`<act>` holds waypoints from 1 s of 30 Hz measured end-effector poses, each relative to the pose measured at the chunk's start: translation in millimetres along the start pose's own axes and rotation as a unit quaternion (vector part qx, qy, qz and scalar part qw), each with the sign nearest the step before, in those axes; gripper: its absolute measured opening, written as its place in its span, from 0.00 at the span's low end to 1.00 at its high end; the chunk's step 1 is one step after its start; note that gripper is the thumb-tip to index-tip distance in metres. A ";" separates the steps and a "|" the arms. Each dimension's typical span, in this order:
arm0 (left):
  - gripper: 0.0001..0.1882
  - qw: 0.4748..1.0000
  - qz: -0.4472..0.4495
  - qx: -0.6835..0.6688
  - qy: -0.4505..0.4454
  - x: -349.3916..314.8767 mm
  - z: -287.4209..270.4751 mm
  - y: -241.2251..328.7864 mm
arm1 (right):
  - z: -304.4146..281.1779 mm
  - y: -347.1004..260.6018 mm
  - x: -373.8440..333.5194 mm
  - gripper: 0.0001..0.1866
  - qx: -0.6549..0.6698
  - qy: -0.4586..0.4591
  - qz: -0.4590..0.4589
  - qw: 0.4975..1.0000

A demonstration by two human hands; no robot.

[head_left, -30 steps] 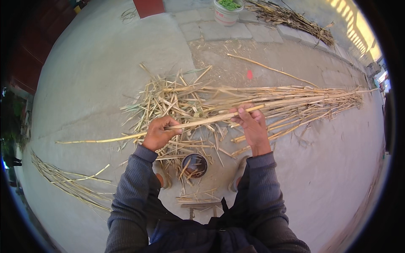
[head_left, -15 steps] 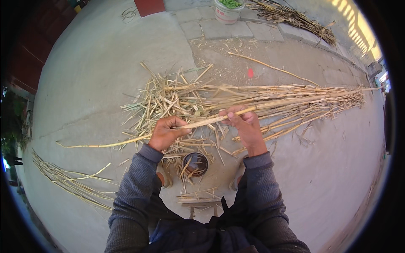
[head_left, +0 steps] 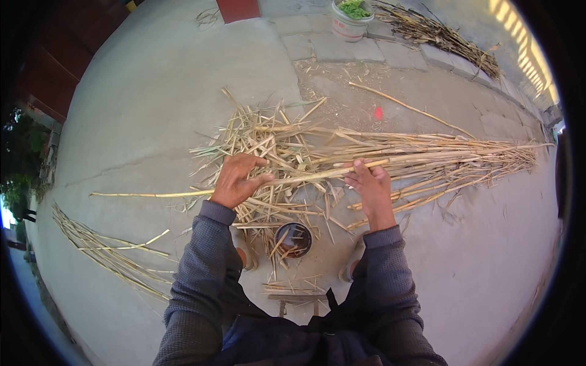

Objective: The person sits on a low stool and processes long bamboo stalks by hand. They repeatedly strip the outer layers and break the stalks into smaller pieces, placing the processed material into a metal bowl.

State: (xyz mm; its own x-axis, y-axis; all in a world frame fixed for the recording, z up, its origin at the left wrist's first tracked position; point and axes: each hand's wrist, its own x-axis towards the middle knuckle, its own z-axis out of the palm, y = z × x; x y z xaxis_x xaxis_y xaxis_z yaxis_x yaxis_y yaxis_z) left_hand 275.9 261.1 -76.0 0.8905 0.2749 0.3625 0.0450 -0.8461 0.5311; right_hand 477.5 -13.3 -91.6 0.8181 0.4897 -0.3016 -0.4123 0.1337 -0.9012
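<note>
**Long, slender, straw-yellow dry stalk raised crosswise before the body**

Running leftward to a thin tip over the smooth grey concrete floor. Rightward, hard to separate from the large, flattened bundle of straw-yellow stalks lying beyond it.

Pinched between thumb and fingertips of the right hand. Passing close along the thumb at the left hand, with thumb and forefinger parted there; cannot tell about any grip by the hidden fingers.

Likely light and fairly stiff, with some spring toward the thin left tip. Probably smooth enough to slide lengthwise through a loose hold, yet brittle enough to crack or splinter under a sharp bend. Best taken in two well-spaced pinches on the thicker middle stretch, away from any split edge.

Just beyond the left hand, a tangled heap of pale, split stalk pieces, likely to snag on any low sweep. Nearer the body, a dark, round bucket with broken bits inside. At lower left, a loose fan of thin, yellowish stalks. Roomier over the floor at upper left and lower right; tighter on the right, alongside the bundle. Better kept high when turning, with an eye on the far-reaching left tip.
</note>
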 end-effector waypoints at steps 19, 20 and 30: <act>0.12 0.924 -0.297 -0.217 0.104 10.3 11.1 -32.6 | 2.5 -1.3 -0.7 0.18 0.017 0.006 -0.008 1.000; 0.13 0.967 -0.202 -0.075 0.133 8.6 8.7 -35.3 | 3.7 -1.3 -1.0 0.18 0.016 0.020 -0.006 1.000; 0.13 0.976 -0.115 -0.154 -0.100 5.3 15.4 -10.4 | 13.4 -0.8 -0.7 0.19 0.019 0.072 -0.016 0.997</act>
State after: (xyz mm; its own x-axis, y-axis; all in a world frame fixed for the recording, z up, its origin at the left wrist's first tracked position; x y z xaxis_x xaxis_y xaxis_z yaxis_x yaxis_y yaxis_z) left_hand 287.1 264.3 -91.4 0.9451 0.3201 0.0662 0.1429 -0.5867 0.7971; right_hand 471.9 -2.2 -86.4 0.8791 0.3569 -0.3160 -0.3970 0.1810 -0.8998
